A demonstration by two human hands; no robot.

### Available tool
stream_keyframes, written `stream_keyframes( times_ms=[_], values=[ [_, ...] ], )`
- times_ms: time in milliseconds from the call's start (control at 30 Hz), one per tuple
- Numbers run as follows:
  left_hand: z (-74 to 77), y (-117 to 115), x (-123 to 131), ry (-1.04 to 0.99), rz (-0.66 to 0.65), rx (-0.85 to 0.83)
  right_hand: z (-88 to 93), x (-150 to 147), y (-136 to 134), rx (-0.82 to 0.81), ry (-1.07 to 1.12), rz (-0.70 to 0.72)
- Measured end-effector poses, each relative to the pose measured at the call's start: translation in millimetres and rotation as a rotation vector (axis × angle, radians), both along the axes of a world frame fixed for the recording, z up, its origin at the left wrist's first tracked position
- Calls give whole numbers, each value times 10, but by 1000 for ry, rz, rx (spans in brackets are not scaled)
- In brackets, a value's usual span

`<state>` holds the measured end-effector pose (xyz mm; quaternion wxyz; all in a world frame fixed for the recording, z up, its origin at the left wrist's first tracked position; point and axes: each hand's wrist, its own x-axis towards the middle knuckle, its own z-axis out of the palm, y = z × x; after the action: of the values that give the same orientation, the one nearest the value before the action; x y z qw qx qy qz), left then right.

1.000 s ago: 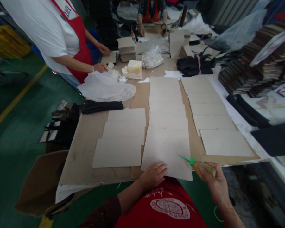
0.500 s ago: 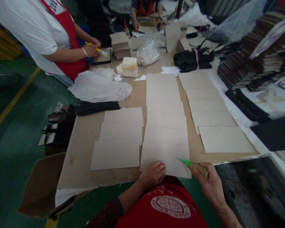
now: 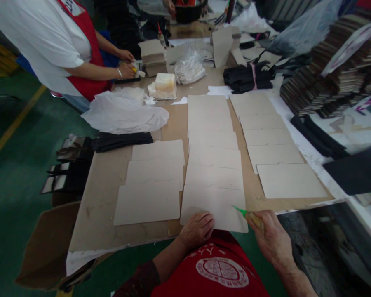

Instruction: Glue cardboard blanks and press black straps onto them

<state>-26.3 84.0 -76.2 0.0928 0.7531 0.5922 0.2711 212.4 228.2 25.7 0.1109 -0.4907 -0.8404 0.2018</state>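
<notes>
My left hand (image 3: 198,227) lies flat on the lower left part of the nearest grey cardboard sheet (image 3: 216,202) in the middle column. In my right hand (image 3: 273,237) is a glue bottle (image 3: 255,222) with a pointed green nozzle (image 3: 239,210). The nozzle tip is over the right part of that same sheet; whether it touches the surface I cannot tell. More overlapping sheets run away from me in a left column (image 3: 148,202), the middle one and a right column (image 3: 292,181).
At the left, a co-worker (image 3: 77,53) handles a yellow-handled brush. White plastic bags (image 3: 123,111), black strips (image 3: 123,141) and a pale block (image 3: 163,86) lie on the table (image 3: 95,214). Stacked boards (image 3: 336,66) rise at the right. A brown carton (image 3: 46,247) stands below the left edge.
My view has shifted slightly. My right hand has turned a little with the glue bottle; my left hand stays put. The co-worker's brush hand moved, and a black basin appears at the far person's hands.
</notes>
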Motion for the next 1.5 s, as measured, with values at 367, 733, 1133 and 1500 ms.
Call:
stream_keyframes(
  times_ms=[367,733,1133,1500],
  values=[
    [-3,2,-14,4,-5,2,85,-5,-30,-102,-5,-9],
    [-6,-2,-12,0,3,13,24,-116,-43,-20,23,-62],
    [-51,-32,24,51,-22,-9,66,-275,-33,-388,365,-381],
    [-167,-41,47,175,-130,57,-12,-1048,-240,-242,338,280]
  ],
)
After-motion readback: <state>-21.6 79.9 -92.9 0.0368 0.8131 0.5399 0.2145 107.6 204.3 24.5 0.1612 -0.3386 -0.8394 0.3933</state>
